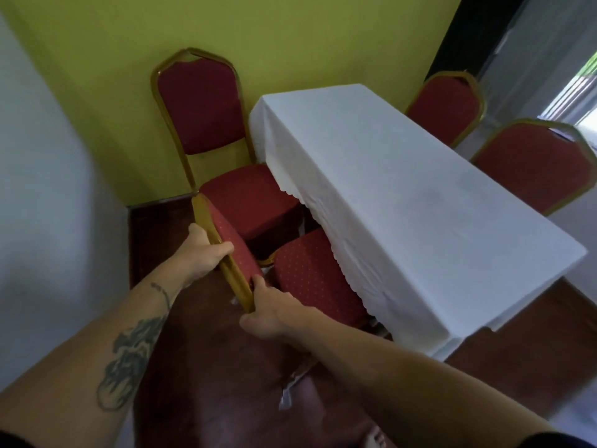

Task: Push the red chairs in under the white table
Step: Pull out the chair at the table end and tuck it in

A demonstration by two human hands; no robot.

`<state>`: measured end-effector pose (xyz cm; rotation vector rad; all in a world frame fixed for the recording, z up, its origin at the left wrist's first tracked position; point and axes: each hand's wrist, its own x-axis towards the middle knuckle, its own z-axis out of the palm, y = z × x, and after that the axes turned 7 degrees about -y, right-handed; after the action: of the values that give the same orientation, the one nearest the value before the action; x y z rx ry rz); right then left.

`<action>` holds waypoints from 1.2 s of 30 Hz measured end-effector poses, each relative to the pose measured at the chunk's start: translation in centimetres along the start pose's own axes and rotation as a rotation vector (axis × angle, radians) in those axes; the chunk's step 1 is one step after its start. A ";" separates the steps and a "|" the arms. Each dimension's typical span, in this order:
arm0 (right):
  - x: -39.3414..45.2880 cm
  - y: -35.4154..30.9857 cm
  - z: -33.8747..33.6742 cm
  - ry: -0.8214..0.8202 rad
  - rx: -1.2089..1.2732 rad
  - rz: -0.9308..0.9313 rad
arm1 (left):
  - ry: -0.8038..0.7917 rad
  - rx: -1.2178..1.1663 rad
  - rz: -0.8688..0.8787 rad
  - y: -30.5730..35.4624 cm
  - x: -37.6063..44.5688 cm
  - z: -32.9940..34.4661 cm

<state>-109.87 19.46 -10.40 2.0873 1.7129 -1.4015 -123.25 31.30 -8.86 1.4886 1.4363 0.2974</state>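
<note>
A table under a white cloth (403, 195) runs from the upper middle to the lower right. Right below me stands a red chair with a gold frame; its seat (310, 279) reaches partly under the cloth's near edge. My left hand (203, 253) grips the top of its backrest (237, 253) on the far side, and my right hand (268, 308) grips the near end. A second red chair (200, 108) stands by the green wall, its seat (248, 202) touching the table's far corner. Two more red chairs (449, 105) (536, 163) stand on the table's far side.
A green wall (290, 33) closes the far end and a white wall (42, 189) the left side. The floor (206, 367) is dark red-brown and glossy. A bright doorway or window (578, 95) opens at the right edge.
</note>
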 end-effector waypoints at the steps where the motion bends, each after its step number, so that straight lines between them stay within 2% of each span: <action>1: 0.4 -0.4 -0.2 0.007 0.005 0.000 | -0.012 0.002 -0.006 0.2 0.5 -0.6; 10: 2.5 -1.3 -1.0 0.080 -0.087 0.120 | 0.042 -0.066 0.000 1.9 2.5 -0.1; 22: 1.5 0.9 -2.8 0.058 -0.104 0.147 | -0.062 -0.100 -0.016 3.3 2.9 1.6; 27: 1.6 2.5 -4.7 -0.030 -0.120 0.177 | -0.122 -0.054 -0.017 4.4 2.5 3.1; 33: 3.0 0.9 -9.1 -0.029 -0.018 0.051 | -0.341 -0.212 -0.155 5.3 3.7 0.9; 36: 4.4 -0.5 -11.5 0.017 0.071 -0.051 | -0.292 -0.121 -0.172 5.7 5.0 -2.3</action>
<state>-103.92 29.57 -6.64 2.1115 1.7594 -1.4842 -120.21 37.91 -5.67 1.2442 1.2773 0.0558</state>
